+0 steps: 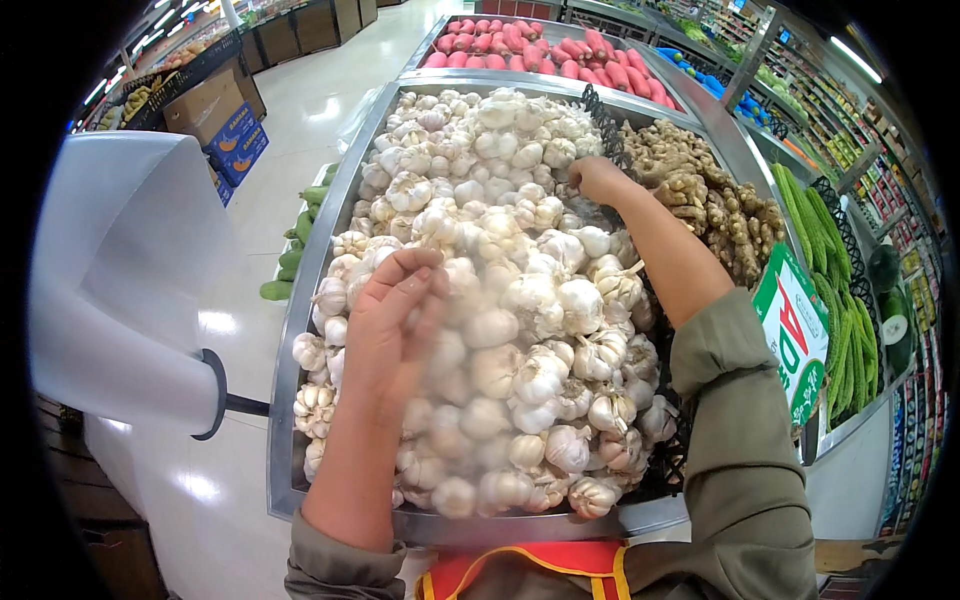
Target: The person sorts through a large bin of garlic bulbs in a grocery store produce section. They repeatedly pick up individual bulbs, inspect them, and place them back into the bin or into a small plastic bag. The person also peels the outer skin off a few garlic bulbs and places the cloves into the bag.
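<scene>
A broad heap of white garlic bulbs (pixel 540 300) fills the metal-framed display bin (pixel 300 300) in front of me. Above its left part hovers my left hand (pixel 397 315), fingers loosely curled, with nothing visible in it. My right hand (pixel 596 180) reaches to the far right side of the garlic, beside a black plastic mesh divider (pixel 606 124). Its fingers bend down among the bulbs, so their tips and anything between them are hidden. A greyish, shiny patch shows just below that hand. A hazy blur covers the middle of the heap.
Ginger (pixel 697 180) lies right of the divider, with a price sign (pixel 791 330) nearer me. Pink radishes (pixel 525 49) fill the bin beyond. Ridged green gourds (pixel 840 300) lie far right. A pale plastic-like housing (pixel 135 285) on a dark rod juts out at left; green vegetables (pixel 296 232) sit behind.
</scene>
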The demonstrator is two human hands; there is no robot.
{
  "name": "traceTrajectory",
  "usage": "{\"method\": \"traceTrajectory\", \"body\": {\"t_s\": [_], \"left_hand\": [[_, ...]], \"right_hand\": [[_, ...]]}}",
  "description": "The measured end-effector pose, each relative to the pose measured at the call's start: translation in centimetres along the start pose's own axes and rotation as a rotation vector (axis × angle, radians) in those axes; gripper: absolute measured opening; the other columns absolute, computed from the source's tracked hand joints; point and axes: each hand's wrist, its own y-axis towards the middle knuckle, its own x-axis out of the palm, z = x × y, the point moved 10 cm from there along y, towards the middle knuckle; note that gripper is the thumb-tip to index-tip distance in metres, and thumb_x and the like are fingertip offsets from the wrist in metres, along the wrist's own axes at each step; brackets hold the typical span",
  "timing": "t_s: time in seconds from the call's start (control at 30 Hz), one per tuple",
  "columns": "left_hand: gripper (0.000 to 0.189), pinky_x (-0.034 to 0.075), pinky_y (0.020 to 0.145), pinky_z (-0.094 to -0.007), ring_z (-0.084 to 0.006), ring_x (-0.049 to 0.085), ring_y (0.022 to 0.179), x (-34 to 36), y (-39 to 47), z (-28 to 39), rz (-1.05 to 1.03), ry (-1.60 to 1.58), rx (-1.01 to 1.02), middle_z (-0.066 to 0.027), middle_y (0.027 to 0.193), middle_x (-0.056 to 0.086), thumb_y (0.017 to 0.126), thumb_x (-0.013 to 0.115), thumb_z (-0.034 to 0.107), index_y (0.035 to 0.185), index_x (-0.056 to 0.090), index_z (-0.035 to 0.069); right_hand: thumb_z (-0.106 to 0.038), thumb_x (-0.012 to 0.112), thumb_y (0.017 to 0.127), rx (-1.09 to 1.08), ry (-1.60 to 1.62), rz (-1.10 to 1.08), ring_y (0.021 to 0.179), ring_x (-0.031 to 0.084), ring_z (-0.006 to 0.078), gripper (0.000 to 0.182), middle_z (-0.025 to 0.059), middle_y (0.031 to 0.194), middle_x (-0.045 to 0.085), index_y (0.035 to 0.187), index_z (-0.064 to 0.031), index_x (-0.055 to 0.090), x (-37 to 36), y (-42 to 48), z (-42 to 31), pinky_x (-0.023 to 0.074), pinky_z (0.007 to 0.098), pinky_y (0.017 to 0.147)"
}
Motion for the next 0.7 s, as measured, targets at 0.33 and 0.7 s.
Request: {"method": "traceTrajectory", "body": {"t_s": [0.33, 0.7], "left_hand": [[0.015, 0.024, 0.035, -0.0130, -0.0027, 0.038, 0.047, 0.4, 0.0, -0.3, -0.026, -0.013, -0.017, -0.0081, 0.082, 0.052, 0.089, 0.045, 0.003, 0.103, 0.051, -0.002], [0.015, 0.023, 0.034, -0.0137, -0.0032, 0.038, 0.047, -0.1, 0.1, -0.2, -0.001, -0.024, -0.029, -0.0086, 0.082, 0.053, 0.089, 0.045, 0.002, 0.101, 0.052, -0.003]], "right_hand": [[-0.017, 0.047, 0.081, 0.077, 0.003, 0.202, 0.092, 0.060, 0.0321, 0.026, 0.0188, 0.100, 0.061, 0.099, -0.0059, 0.063, 1.7, 0.5, 0.7, 0.0474, 0.0390, 0.079], [-0.016, 0.064, 0.071, 0.251, -0.064, 0.075, 0.095, 0.058, 0.0348, 0.029, 0.0183, 0.101, 0.061, 0.096, -0.0030, 0.059, 1.7, -1.0, 0.8, 0.0468, 0.0418, 0.080]]}}
